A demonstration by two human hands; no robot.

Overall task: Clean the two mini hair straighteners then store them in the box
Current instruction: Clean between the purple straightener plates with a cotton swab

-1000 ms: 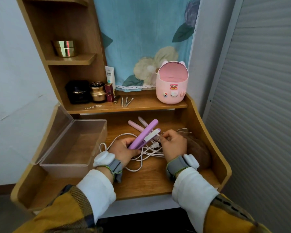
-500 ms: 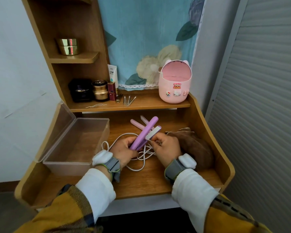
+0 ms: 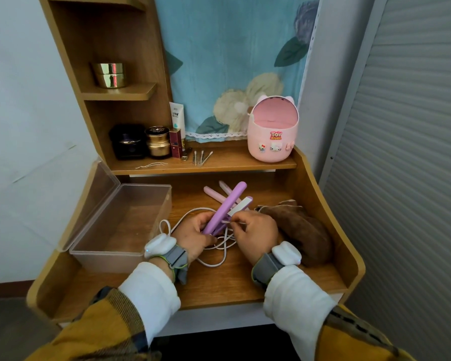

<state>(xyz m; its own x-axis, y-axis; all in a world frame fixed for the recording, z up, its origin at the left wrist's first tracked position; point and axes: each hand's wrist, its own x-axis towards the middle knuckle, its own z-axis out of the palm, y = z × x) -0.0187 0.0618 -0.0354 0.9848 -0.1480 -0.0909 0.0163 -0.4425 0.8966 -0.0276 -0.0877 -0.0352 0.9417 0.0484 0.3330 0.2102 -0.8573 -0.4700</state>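
One camera sits on the person's head. It looks forward and down at a small wooden desk (image 3: 219, 285). It is close. The left hand (image 3: 193, 235) and the right hand (image 3: 255, 235) are right under it, in the middle of the view. They hold a purple straightener (image 3: 227, 204) and a thin stick (image 3: 225, 222). The white sleeves (image 3: 151, 293) come in at 6 o'clock. From the hands, the clear box (image 3: 107, 252) lies at 9 o'clock, the shelf (image 3: 219, 162) at 12 o'clock, the pink bin (image 3: 272, 131) at 1 o'clock, and the grey ribbed wall (image 3: 414, 152) at 3 o'clock. The view is wide, so straight edges bend near the sides.
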